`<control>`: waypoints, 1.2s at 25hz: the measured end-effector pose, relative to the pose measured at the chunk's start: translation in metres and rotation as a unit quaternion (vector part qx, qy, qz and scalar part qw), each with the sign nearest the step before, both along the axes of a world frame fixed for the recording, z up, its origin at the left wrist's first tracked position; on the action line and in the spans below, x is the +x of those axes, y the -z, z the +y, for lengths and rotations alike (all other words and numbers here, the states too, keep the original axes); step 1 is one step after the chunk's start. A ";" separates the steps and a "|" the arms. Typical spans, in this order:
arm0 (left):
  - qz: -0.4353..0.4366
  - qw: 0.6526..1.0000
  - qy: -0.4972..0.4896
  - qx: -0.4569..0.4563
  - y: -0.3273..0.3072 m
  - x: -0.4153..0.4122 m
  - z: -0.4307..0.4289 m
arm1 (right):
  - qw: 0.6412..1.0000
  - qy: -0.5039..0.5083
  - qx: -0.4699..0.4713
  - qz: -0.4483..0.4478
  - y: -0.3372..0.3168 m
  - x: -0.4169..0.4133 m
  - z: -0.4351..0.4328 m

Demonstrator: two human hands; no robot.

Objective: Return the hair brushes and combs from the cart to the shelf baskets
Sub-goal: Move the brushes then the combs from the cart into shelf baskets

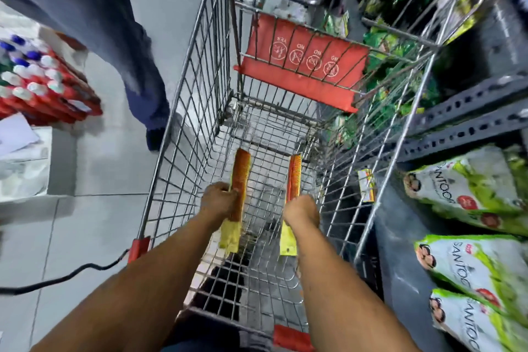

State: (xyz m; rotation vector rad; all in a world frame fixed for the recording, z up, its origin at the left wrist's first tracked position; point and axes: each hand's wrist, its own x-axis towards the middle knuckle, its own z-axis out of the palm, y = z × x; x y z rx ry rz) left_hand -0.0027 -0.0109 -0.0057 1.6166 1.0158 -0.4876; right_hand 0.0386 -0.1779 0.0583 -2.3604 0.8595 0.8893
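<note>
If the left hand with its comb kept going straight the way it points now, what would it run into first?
Probably the cart's far wire end below the red flap; the left hand and comb point there over a bare-looking cart floor. Depth is uncertain.

Open-topped cart point(183, 111) (wire walls all round)

Both hands reach down into wire shopping cart point(200, 71). Left hand point(218, 198) clasps orange comb point(239, 180) on yellow card; comb points toward 12 o'clock. Right hand point(301, 210) closed round second orange comb point(294, 177), also on yellow card, parallel to first, well apart. Red child-seat flap point(303, 66) at cart's 12 o'clock end. Green-and-white Santoor packs point(468, 263) on shelf at 3 to 5 o'clock. Red bottles with white caps point(43, 86) at 9 o'clock. Another person's dark trouser leg point(125, 46) at 10 o'clock. Black cable point(57, 280) on floor at 8 o'clock.
</note>
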 end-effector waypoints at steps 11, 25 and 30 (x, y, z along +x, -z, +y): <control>-0.107 0.993 -0.043 -0.008 -0.161 -0.002 -0.005 | 0.979 0.081 0.135 -0.127 -0.104 -0.025 -0.012; -0.289 0.950 0.090 -0.081 -0.333 -0.044 -0.107 | 0.850 0.209 0.289 -0.388 -0.256 -0.105 -0.119; -0.294 0.921 0.195 -0.167 -0.386 -0.073 -0.187 | 0.794 0.277 0.308 -0.445 -0.295 -0.161 -0.190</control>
